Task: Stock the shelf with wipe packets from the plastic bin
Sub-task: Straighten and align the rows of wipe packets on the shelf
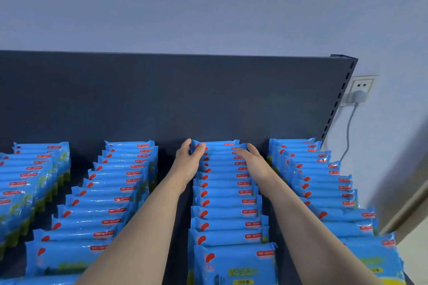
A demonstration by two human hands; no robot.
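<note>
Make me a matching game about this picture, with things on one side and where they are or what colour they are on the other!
Things
1. left hand
2. right hand
3. plug
4. back panel

Clues
A. dark grey
B. fingers straight, resting on the right end of the wipe packets at the back of a row
C. in the white wall socket
D. fingers curled round the left end of those packets

Pairs: 1-D, 2-B, 3-C, 4-A
</note>
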